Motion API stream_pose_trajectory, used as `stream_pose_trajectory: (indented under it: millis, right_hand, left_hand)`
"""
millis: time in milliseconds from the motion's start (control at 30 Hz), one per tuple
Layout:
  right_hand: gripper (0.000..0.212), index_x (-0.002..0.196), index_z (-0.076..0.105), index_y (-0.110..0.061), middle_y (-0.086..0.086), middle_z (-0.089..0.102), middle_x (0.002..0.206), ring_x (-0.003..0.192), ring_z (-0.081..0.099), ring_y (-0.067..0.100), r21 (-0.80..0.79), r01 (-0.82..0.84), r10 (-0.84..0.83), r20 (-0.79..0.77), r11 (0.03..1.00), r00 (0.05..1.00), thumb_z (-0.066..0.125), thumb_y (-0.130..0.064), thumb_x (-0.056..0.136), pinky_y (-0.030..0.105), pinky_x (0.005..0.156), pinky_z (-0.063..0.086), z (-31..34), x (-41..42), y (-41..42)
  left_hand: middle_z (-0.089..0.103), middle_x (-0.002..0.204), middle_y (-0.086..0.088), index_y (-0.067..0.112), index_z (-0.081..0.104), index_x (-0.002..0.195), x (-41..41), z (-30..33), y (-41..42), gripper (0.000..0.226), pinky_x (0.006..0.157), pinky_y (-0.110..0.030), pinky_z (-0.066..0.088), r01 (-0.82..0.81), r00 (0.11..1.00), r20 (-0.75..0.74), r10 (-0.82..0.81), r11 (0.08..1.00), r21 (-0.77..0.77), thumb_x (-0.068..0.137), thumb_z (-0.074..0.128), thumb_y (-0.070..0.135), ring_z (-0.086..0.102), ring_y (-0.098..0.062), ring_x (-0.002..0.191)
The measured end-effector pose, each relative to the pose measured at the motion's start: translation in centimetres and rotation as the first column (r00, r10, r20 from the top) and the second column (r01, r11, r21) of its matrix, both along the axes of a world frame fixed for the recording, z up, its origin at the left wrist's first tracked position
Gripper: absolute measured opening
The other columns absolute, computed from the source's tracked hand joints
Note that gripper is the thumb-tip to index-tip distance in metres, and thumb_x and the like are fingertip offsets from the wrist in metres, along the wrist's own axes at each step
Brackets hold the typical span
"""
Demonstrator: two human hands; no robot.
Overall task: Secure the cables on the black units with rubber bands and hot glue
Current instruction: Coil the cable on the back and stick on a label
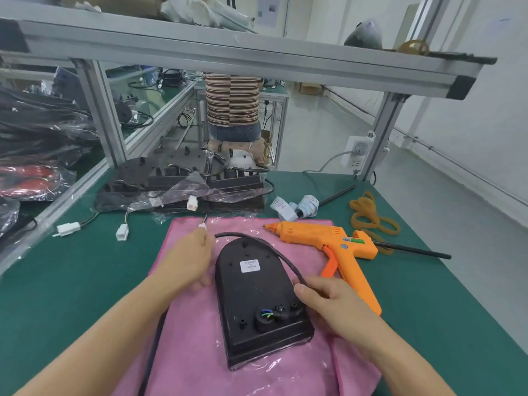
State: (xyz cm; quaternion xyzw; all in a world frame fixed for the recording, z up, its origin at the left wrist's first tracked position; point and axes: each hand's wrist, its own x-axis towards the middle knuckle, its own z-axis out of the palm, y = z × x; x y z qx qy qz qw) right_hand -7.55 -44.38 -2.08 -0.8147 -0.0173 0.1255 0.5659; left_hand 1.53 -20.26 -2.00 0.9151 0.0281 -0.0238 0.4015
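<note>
One green bench [85,281], pink cloth [200,352] spread on top. Black unit [257,304] lying flat on cloth, white label [250,266] up. Orange glue gun [328,241] on its side just right of unit. Left hand [191,258] gripping cable [274,250] near unit's rounded end; right hand [328,298] pinching same cable at unit's right edge. Rubber bands [371,215] heaped further right.

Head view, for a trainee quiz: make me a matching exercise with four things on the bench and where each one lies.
Things:
1. glue gun
2. rubber bands
3. black unit
4. cable

Places:
A. between both hands, on the pink sheet
B. heaped on the green mat, far right
C. arcing over the unit's top
D. on its side, right of the unit

Pairs: 1-D, 2-B, 3-A, 4-C
</note>
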Motion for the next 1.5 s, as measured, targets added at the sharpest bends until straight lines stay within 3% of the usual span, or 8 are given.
stream_pose_trajectory:
  millis: [200,567,733,933,1100,1267,1400,1500]
  right_hand:
    - [0.020,0.107,0.066,-0.005,-0.002,0.058,0.061,0.054,0.058,0.007,0.230,-0.062,0.089,-0.105,0.971,0.990,0.061,0.002,0.089,0.019,0.052,0.050,1.5,0.6,-0.2]
    - [0.009,0.092,0.067,-0.008,-0.002,0.063,0.057,0.051,0.059,0.006,0.216,0.142,-0.147,0.010,0.966,0.989,0.067,-0.001,0.086,0.018,0.047,0.047,0.7,1.4,0.5]
    - [0.016,0.091,0.065,-0.014,-0.006,0.063,0.057,0.050,0.058,0.006,0.229,0.181,-0.210,0.110,0.956,0.971,0.068,0.000,0.085,0.017,0.051,0.049,0.5,1.9,1.3]
    - [0.014,0.090,0.068,-0.016,-0.008,0.061,0.059,0.051,0.053,0.001,-0.118,0.166,-0.146,0.162,0.979,0.976,0.074,-0.008,0.080,0.027,0.062,0.047,0.6,3.1,2.0]
    - [0.054,0.122,0.048,-0.032,-0.012,0.059,0.073,0.073,0.056,0.008,-0.389,0.254,-0.154,0.271,0.886,0.950,0.075,-0.022,0.076,0.028,0.066,0.039,0.5,3.2,2.3]
    - [0.015,0.108,0.054,-0.020,0.001,0.054,0.100,0.097,0.052,0.023,-0.592,0.251,0.004,0.394,0.766,0.919,0.050,-0.024,0.094,0.031,0.071,0.034,0.2,4.0,3.7]
    - [0.028,0.123,0.052,-0.021,0.005,0.058,0.113,0.104,0.056,0.028,-0.705,0.342,0.036,0.461,0.621,0.887,0.035,-0.030,0.102,0.035,0.075,0.039,0.1,5.0,4.4]
    - [0.028,0.121,0.054,-0.022,0.003,0.059,0.113,0.101,0.057,0.028,-0.712,0.361,0.056,0.489,0.603,0.871,0.038,-0.033,0.100,0.034,0.069,0.032,0.1,5.7,4.6]
  left_hand:
    - [0.058,0.083,-0.016,0.006,0.047,0.094,1.6,0.1,-4.0,0.018,0.084,-0.045,0.043,-0.044,0.991,0.132,0.033,0.996,0.080,0.101,0.032,0.011,0.057,-0.041,0.094]
    - [0.060,0.098,-0.020,0.004,0.049,0.104,0.4,-0.5,-3.6,0.022,0.083,-0.045,0.048,-0.029,0.992,0.121,0.016,0.994,0.110,0.101,0.037,0.023,0.059,-0.043,0.097]
    - [0.066,0.095,-0.008,0.017,0.032,0.093,-3.0,-1.4,-4.9,0.022,0.067,-0.039,0.043,-0.065,0.968,0.251,0.002,0.968,0.243,0.097,0.050,0.029,0.062,-0.039,0.091]
    - [0.061,0.084,-0.003,0.014,0.033,0.090,-3.1,-1.8,-4.4,0.024,0.064,-0.038,0.040,-0.050,0.960,0.281,0.009,0.989,0.139,0.097,0.053,0.027,0.062,-0.038,0.088]
    - [0.063,0.083,-0.013,0.007,0.047,0.105,-0.3,-1.7,-1.7,0.011,0.069,-0.041,0.043,-0.091,0.973,0.220,0.074,0.994,0.068,0.097,0.049,0.015,0.061,-0.038,0.084]
    - [0.062,0.118,-0.005,0.016,0.048,0.139,1.7,0.2,-1.5,0.048,0.087,-0.031,0.043,0.125,0.984,0.122,-0.129,0.991,0.043,0.093,0.059,0.013,0.060,-0.030,0.103]
    - [0.065,0.110,-0.001,0.026,0.067,0.122,2.2,1.0,-2.7,0.029,0.093,-0.034,0.045,0.191,0.954,0.206,-0.219,0.971,0.146,0.096,0.055,0.021,0.059,-0.023,0.107]
    - [0.073,0.098,0.004,0.024,0.077,0.098,2.6,1.5,-3.5,0.016,0.089,-0.037,0.050,0.129,0.943,0.306,-0.133,0.991,0.033,0.091,0.064,0.020,0.064,-0.019,0.099]
